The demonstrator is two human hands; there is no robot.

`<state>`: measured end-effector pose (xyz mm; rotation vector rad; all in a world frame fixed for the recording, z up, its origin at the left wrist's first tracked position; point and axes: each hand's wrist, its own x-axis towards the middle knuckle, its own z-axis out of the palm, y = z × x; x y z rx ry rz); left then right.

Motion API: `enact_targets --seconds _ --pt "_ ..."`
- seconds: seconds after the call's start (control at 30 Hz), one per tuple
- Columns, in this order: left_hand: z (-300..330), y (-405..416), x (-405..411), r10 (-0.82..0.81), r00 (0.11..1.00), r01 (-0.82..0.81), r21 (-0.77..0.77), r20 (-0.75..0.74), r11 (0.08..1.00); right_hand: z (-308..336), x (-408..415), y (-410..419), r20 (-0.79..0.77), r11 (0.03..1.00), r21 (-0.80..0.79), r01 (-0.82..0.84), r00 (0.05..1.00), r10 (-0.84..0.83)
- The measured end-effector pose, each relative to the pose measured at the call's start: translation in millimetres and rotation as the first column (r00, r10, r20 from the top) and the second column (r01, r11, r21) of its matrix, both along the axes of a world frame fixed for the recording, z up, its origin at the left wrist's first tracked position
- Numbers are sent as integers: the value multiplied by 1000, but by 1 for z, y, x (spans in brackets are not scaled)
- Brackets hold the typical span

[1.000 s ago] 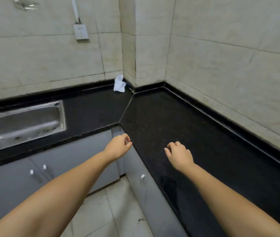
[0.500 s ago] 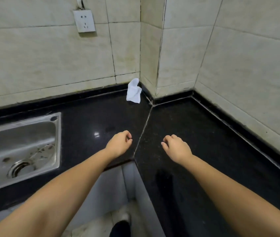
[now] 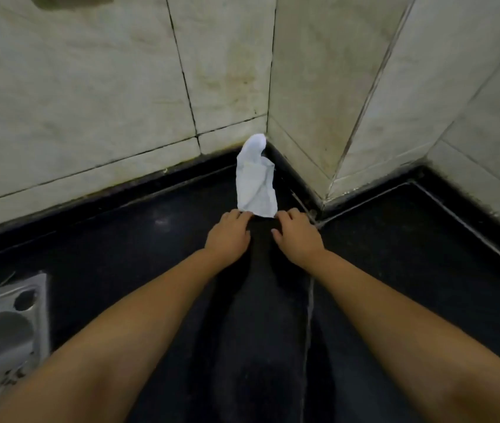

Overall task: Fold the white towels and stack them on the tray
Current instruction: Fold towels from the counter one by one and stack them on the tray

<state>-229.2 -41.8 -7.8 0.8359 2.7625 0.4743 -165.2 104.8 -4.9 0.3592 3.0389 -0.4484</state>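
Observation:
A crumpled white towel [image 3: 255,181] leans upright in the corner where the black countertop [image 3: 157,248] meets the tiled wall. Both my arms reach toward it. My left hand [image 3: 227,236] lies palm down on the counter, its fingertips touching the towel's lower left corner. My right hand [image 3: 297,236] lies the same way, fingertips at the lower right corner. The fingers are loosely bent and do not plainly grip the cloth. No tray is in view.
A steel sink [image 3: 4,328] is set into the counter at the lower left. Tiled walls [image 3: 90,87] close off the counter at the back and right, with a projecting column [image 3: 319,102] forming the corner. A seam [image 3: 309,300] runs across the counter.
The view has moved in close to the corner. Both hands travelled forward from the counter's front edge to the towel's bottom edge.

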Motion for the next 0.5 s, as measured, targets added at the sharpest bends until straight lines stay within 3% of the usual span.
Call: enact_targets --seconds 0.17,0.3,0.5 --pt "-25 21 -41 -145 976 109 -212 -162 971 -31 -55 -1 26 998 68 -2 1000 0" --pt "-38 20 -44 -192 955 134 -250 -226 959 -46 -61 -3 -45 992 108 67 997 -62" --pt "-15 5 -42 -164 938 137 -110 -304 985 -1 -18 5 -262 966 -257 30 960 -99"
